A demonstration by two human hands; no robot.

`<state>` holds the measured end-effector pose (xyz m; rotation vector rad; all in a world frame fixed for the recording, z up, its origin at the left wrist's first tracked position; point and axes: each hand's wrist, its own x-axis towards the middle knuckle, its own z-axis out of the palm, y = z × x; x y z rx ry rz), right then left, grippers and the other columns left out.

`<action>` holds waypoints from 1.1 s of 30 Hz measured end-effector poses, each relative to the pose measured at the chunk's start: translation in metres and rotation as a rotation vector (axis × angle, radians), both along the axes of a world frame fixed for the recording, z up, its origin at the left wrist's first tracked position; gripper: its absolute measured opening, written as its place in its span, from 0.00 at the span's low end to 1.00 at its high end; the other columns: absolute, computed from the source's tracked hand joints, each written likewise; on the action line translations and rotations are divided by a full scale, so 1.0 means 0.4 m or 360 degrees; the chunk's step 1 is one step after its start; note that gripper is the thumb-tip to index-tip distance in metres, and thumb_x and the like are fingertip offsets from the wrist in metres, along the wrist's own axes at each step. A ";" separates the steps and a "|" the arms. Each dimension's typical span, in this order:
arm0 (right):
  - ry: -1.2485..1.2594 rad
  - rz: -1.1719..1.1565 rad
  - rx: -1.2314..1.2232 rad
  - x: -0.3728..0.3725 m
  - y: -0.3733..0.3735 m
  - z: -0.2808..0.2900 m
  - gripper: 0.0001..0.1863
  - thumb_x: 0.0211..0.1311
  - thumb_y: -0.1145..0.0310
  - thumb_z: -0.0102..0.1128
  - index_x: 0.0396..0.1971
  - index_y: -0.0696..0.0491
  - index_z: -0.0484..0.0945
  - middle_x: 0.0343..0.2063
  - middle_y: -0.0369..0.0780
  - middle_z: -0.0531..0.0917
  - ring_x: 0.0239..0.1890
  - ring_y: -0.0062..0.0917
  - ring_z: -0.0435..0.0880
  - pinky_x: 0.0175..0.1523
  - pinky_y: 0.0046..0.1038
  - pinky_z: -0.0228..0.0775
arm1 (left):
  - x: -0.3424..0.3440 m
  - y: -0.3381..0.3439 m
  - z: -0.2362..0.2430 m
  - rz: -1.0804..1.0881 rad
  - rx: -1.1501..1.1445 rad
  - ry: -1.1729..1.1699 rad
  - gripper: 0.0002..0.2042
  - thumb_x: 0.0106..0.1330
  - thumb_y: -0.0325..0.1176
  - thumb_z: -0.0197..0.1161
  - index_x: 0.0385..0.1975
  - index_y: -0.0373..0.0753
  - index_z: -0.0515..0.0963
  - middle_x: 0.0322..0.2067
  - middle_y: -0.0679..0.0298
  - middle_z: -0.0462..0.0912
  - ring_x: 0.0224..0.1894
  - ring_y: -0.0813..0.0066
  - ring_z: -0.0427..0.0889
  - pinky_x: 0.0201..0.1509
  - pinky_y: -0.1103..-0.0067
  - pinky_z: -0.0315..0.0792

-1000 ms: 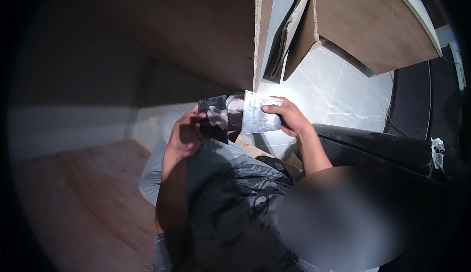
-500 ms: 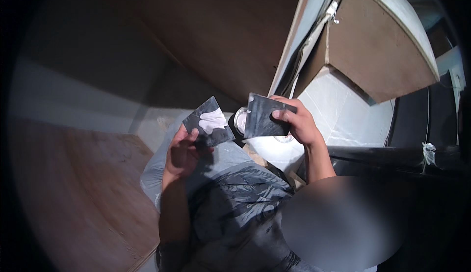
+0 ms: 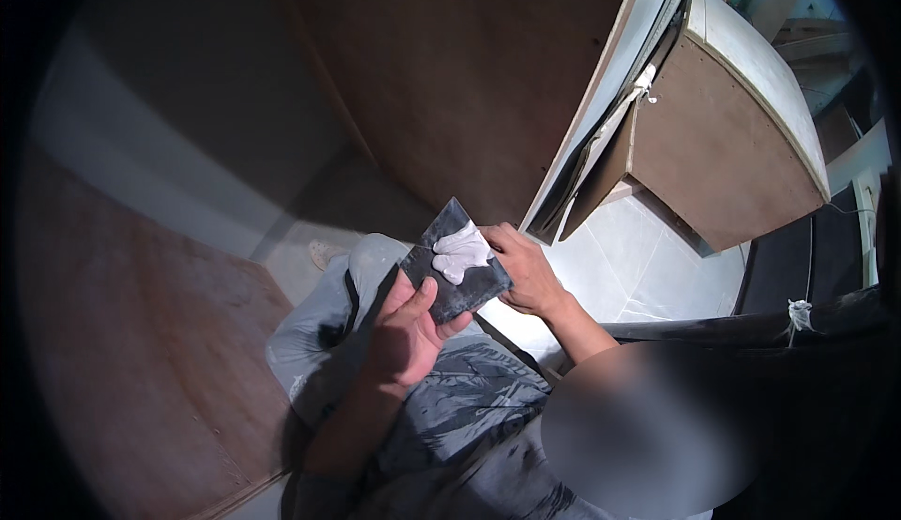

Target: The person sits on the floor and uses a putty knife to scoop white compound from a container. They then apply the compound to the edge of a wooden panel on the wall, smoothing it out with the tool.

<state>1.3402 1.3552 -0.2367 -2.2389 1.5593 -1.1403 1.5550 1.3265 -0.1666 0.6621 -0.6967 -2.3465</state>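
Note:
My left hand (image 3: 405, 337) is closed on the lower left corner of a dark, flat, square putty spreader (image 3: 467, 295), with the thumb on its upper face. A lump of pale pinkish-white putty (image 3: 462, 252) lies on that face, toward the right edge. Just behind that edge, my right hand (image 3: 527, 278) is closed with its fingers bent. The second dark spreader it gripped half a second ago is now hidden behind the first one and the hand. Both hands are close together above my lap (image 3: 460, 389).
A large brown wooden panel (image 3: 450, 79) rises in front, with another (image 3: 122, 332) at lower left. Right of it stands a brown box with a curved white top (image 3: 741, 135). Pale tiled floor (image 3: 629, 252) shows below the box. A long black surface (image 3: 713, 325) runs along the right.
My hands have come together, the left spreader moving right in front of the right one and hiding it. The open round tin seen between them is now out of sight. The view has shifted a little.

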 end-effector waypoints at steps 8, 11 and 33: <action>-0.1296 -0.0597 0.1161 -0.266 0.093 -0.223 0.15 0.50 0.72 0.62 0.39 0.61 0.83 0.30 0.38 0.83 0.32 0.21 0.81 0.42 0.25 0.75 | 0.039 -0.038 -0.095 0.0108 -0.0136 -0.0323 0.19 0.72 0.33 0.57 0.61 0.44 0.64 0.56 0.61 0.75 0.55 0.63 0.79 0.48 0.61 0.84; -0.1040 -0.1020 0.1388 -0.430 0.196 -0.434 0.15 0.52 0.68 0.58 0.36 0.63 0.83 0.24 0.38 0.84 0.27 0.21 0.80 0.37 0.25 0.73 | 0.049 -0.074 -0.097 0.0034 -0.0226 -0.0413 0.19 0.74 0.33 0.54 0.62 0.44 0.65 0.57 0.62 0.75 0.55 0.65 0.79 0.48 0.64 0.84; -0.0701 -0.1897 0.2292 -0.167 0.325 -1.010 0.21 0.62 0.61 0.52 0.48 0.59 0.79 0.53 0.54 0.79 0.54 0.44 0.80 0.56 0.37 0.74 | 0.113 -0.137 -0.316 0.0042 0.0238 -0.0810 0.16 0.76 0.38 0.51 0.61 0.49 0.69 0.56 0.65 0.79 0.59 0.65 0.77 0.60 0.65 0.70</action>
